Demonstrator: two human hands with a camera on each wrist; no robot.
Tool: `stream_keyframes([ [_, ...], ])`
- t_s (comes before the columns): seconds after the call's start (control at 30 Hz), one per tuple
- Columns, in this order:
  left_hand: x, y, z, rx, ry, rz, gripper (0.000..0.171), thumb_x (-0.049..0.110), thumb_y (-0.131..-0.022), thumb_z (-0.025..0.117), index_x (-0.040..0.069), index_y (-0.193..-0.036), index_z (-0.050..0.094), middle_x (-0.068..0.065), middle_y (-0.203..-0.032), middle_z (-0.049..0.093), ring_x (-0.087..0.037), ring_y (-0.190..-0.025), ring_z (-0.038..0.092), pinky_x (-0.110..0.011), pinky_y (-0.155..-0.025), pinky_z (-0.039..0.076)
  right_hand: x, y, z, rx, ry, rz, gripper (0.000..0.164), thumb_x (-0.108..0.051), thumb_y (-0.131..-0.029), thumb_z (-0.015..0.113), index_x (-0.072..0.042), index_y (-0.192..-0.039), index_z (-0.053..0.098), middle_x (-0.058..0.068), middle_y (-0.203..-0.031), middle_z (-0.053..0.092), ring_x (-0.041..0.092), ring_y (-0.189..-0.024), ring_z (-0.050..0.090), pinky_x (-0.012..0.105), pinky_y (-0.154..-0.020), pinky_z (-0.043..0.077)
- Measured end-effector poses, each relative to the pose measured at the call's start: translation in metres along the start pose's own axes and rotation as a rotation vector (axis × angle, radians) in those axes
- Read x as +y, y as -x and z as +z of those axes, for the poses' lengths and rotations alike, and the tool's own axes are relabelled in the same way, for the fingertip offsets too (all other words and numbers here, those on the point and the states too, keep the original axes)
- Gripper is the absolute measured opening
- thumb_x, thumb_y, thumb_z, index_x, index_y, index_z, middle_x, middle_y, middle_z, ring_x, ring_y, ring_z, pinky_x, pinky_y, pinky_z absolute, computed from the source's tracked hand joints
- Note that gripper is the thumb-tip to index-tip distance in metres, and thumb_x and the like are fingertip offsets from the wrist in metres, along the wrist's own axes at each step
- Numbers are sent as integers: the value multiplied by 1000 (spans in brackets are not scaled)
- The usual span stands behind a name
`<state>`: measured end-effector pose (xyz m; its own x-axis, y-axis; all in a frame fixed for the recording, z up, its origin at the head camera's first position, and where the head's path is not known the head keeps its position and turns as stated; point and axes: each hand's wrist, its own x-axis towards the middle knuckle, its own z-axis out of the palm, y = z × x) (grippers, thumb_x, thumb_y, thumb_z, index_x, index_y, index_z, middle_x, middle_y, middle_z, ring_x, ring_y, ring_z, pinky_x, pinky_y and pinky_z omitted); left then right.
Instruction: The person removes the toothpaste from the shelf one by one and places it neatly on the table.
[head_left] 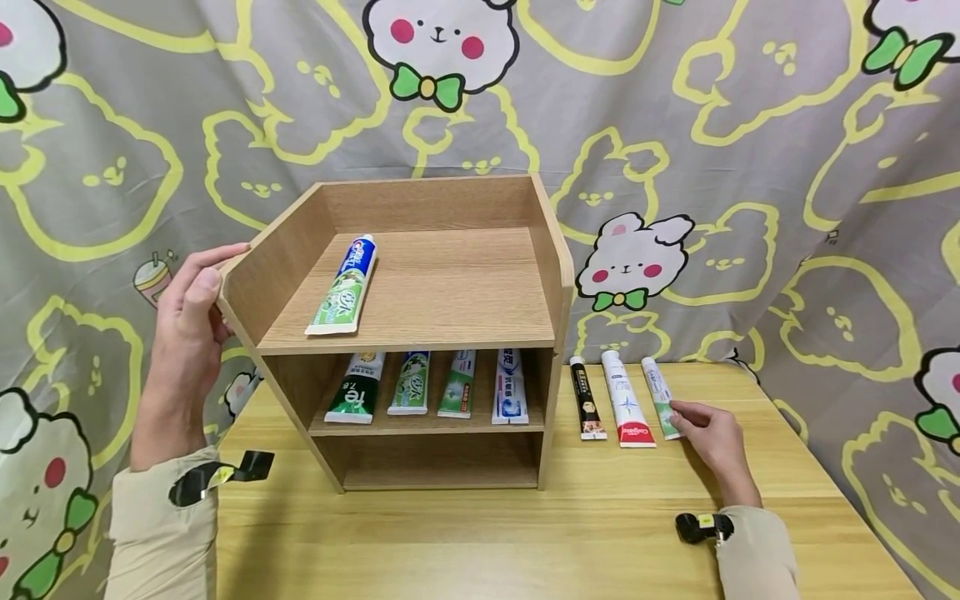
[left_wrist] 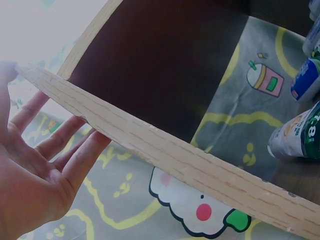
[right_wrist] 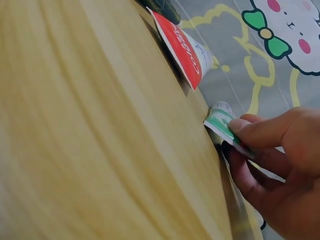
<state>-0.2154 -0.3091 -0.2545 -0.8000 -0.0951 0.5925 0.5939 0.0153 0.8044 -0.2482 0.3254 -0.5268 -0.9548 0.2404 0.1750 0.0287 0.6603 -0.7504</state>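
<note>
My left hand (head_left: 187, 312) holds the upper left side panel of a wooden shelf (head_left: 450, 287); in the left wrist view its fingers (left_wrist: 75, 150) reach behind the panel's edge. On the shelf's top lies a blue and green toothpaste tube (head_left: 347, 287). Several more tubes, among them a dark green one (head_left: 356, 387), lie on the middle level. At the right, my right hand (head_left: 712, 437) pinches the lower end of a white and green toothpaste tube (head_left: 660, 396) between thumb and fingers. In the right wrist view the tube's crimped end (right_wrist: 220, 125) shows beside the thumb.
Left of the pinched tube lie a white and red toothpaste tube (head_left: 626, 404) and a slim black one (head_left: 587, 400) on the wooden table (head_left: 450, 542). A patterned grey curtain (head_left: 675, 108) hangs behind. The shelf's bottom level (head_left: 442, 471) lies below the filled one.
</note>
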Motion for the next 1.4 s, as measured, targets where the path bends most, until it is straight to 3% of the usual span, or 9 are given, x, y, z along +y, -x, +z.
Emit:
stream_keyframes([
  [0.13,0,0,0,1,-5,-3,41,24,-102,50,6,-137,63,-14,-121,57,-22,-90,63,-23,-61,58,0,1,-1,2,28,-19,31,-13,-94,73,1,-122,73,22,-116,72,38,-114,63,32,-87,45],
  [0.3,0,1,-1,-3,-11,-4,41,24,-102,50,7,-137,62,-14,-123,57,-22,-93,63,-23,-63,58,-2,2,-2,-36,22,-21,31,-8,-94,71,5,-122,71,28,-119,69,47,-117,61,52,-94,46],
  [0.4,0,1,-1,-9,-5,-2,41,24,-102,50,7,-137,62,-14,-123,56,-22,-92,62,-23,-63,58,-2,3,-3,-52,18,-24,31,-6,-94,69,5,-123,70,29,-121,68,48,-118,60,56,-96,45],
  [0.5,0,1,-1,-16,0,0,41,24,-102,51,7,-137,62,-14,-124,56,-22,-92,62,-23,-63,58,-2,3,-3,-54,12,-16,31,-6,-95,68,4,-124,70,27,-122,69,45,-118,61,50,-94,46],
  [0.63,-1,0,0,-23,4,-1,41,24,-102,50,6,-138,62,-14,-124,56,-22,-92,63,-23,-64,58,-1,4,-6,-45,-2,11,32,-9,-96,69,3,-126,70,24,-121,70,39,-117,62,31,-88,46],
  [0.83,-2,0,0,-27,-2,-2,41,25,-103,49,6,-138,61,-14,-124,57,-22,-93,63,-23,-66,59,-1,5,-11,-50,-16,32,35,-14,-96,71,2,-128,69,22,-120,71,17,-105,63,14,-79,41],
  [0.9,-2,0,0,-25,1,0,41,24,-103,49,6,-138,62,-14,-124,57,-22,-93,63,-23,-65,59,-3,5,-11,-68,-32,36,38,-16,-97,71,1,-131,68,24,-123,69,19,-106,64,12,-76,42],
  [1.07,-3,2,-1,-11,-1,-2,41,24,-103,49,6,-137,62,-14,-123,56,-22,-91,63,-23,-63,58,-8,5,-11,-101,-98,19,44,-16,-99,68,4,-138,61,30,-133,62,42,-118,62,10,-72,46],
  [1.4,-1,1,-1,-10,-2,2,41,24,-103,50,6,-137,62,-14,-122,57,-22,-90,63,-23,-62,58,-31,5,-25,-74,-142,-51,47,-19,-99,68,2,-140,59,30,-138,58,45,-123,58,8,-77,43],
])
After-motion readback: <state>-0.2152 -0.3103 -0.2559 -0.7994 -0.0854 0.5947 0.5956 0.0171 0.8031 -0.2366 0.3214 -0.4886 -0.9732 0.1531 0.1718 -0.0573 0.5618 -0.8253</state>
